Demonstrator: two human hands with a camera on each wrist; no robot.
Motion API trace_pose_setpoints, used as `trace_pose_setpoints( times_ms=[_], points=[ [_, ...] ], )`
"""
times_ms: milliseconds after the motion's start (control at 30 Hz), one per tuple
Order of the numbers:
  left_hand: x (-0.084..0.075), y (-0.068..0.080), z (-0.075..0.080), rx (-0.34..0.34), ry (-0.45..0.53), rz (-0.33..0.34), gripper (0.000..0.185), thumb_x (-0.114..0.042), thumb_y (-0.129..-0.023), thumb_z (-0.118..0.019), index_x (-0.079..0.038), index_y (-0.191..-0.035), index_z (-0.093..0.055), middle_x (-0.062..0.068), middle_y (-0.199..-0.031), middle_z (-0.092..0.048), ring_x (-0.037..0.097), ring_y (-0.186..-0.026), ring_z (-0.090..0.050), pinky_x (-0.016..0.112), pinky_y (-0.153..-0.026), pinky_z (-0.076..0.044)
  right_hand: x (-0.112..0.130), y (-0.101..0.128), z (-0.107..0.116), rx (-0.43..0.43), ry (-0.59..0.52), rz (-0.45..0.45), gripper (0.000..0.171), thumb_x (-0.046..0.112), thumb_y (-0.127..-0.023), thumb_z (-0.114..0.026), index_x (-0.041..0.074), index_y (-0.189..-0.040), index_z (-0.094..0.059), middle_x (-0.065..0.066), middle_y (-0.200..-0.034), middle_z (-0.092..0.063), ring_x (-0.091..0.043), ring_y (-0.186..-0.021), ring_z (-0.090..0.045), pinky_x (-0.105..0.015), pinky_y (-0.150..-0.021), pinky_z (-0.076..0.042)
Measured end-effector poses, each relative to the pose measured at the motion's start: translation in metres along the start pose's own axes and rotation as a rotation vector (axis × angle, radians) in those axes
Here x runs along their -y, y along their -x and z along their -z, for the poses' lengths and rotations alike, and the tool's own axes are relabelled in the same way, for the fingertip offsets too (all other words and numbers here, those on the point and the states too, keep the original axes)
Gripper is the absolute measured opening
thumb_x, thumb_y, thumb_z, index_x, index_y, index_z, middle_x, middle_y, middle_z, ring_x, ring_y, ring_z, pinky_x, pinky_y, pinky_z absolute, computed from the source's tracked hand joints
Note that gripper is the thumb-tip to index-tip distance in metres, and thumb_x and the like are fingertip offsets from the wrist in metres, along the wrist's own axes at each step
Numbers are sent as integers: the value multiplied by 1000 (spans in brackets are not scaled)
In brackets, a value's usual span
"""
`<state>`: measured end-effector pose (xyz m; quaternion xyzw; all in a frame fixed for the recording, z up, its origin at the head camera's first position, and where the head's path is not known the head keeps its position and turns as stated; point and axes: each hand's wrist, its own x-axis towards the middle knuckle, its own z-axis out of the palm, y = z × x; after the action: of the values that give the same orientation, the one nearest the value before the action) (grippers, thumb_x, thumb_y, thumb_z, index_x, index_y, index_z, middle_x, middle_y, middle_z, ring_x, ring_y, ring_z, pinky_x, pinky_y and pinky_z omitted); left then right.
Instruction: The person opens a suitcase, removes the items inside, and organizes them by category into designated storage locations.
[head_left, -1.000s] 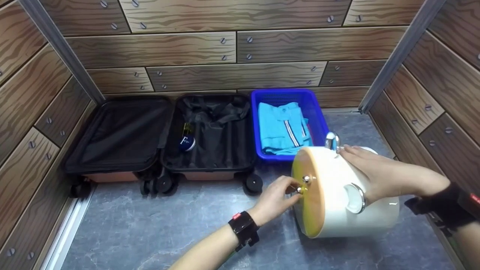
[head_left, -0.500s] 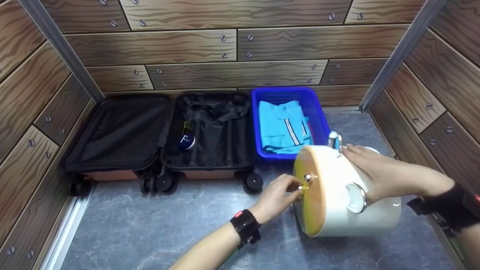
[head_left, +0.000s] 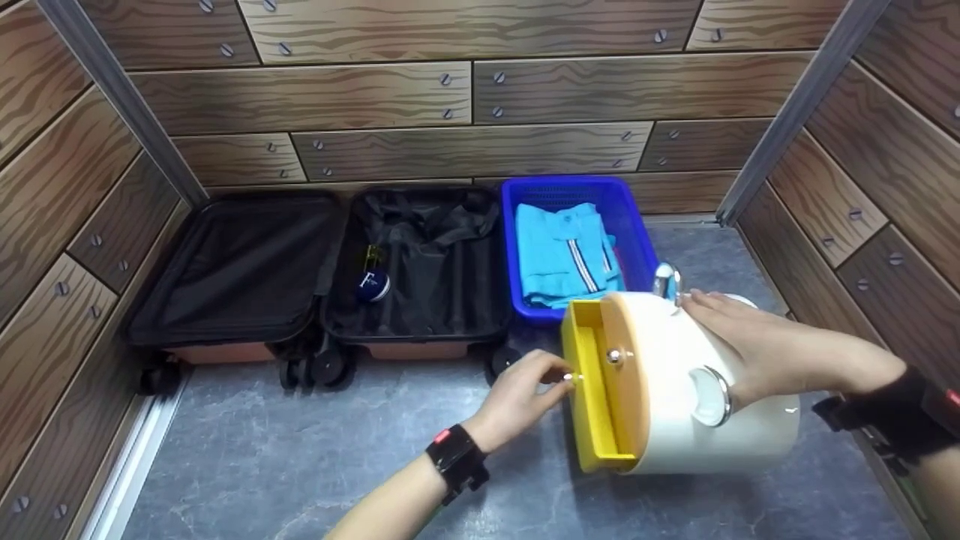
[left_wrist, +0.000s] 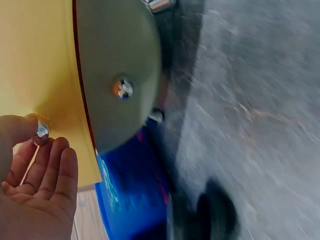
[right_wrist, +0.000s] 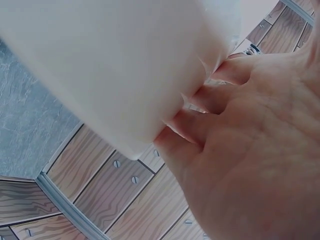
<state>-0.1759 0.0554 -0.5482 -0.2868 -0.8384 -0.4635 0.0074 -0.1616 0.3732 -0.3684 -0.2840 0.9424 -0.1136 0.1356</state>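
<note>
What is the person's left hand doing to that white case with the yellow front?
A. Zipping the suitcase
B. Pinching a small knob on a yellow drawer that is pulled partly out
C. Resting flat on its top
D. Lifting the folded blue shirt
B: the left hand pinches the small knob of the yellow drawer, which stands partly out of the white case.

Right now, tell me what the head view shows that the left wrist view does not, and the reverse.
Only the head view shows the open suitcase, the folded blue shirt and the right hand resting on the white box. Only the left wrist view shows, close up, the fingertips pinching the small metal knob. Both show the left hand, the yellow drawer and the blue basket.
</note>
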Motion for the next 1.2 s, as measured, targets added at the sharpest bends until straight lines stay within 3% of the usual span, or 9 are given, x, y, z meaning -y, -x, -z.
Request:
trace_pose_setpoints(
  times_ms=[433, 567, 800, 933, 1033, 1200],
  points=[
    [20, 28, 33, -76, -8, -52, 17, -19, -95, -75, -15, -111, -72, -6, -108, -66, 13, -98, -64, 29, -88, -56, 0, -2, -1, 2, -2, -19, 142, 73, -58, -87, -10, -156, -25, -32, -160, -28, -52, -147, -23, -68, -116, -21],
    [24, 31, 38, -75, 4, -42, 16, -18, -95, -75, -15, -111, -72, -6, -108, -66, 14, -97, -66, 25, -86, -55, 0, -2, -1, 4, -9, -24, 142, 73, -58, -87, -8, -157, -26, -32, -160, -27, -51, -148, -22, -68, -116, -21],
    [25, 33, 42, -69, 44, -25, 16, -17, -95, -74, -14, -111, -72, -4, -107, -66, 17, -94, -69, 32, -85, -58, 0, -1, -1, 11, -8, -32, 142, 72, -58, -87, -7, -158, -25, -31, -161, -26, -51, -148, -22, -67, -116, -21],
    [27, 32, 47, -39, 25, -26, 21, -22, -96, -75, -15, -115, -71, -4, -109, -67, 15, -96, -68, 27, -86, -57, 0, -1, -1, 10, 1, -28, 140, 72, -59, -86, -6, -158, -26, -31, -160, -27, -52, -148, -22, -68, -116, -22],
    [30, 28, 62, -20, -37, -18, 29, -28, -95, -75, -14, -121, -71, -2, -113, -68, 13, -101, -66, 26, -90, -54, 0, 0, -1, 5, 5, -21, 138, 71, -59, -87, -6, -157, -27, -32, -160, -28, -53, -147, -23, -69, -115, -22],
    [43, 12, 105, -51, -194, 32, 35, -27, -96, -73, -12, -127, -68, 1, -123, -68, 15, -113, -63, 34, -101, -50, 0, -1, -1, 8, -3, -29, 140, 72, -59, -87, -6, -158, -26, -31, -160, -28, -52, -147, -23, -69, -115, -22]
  ],
)
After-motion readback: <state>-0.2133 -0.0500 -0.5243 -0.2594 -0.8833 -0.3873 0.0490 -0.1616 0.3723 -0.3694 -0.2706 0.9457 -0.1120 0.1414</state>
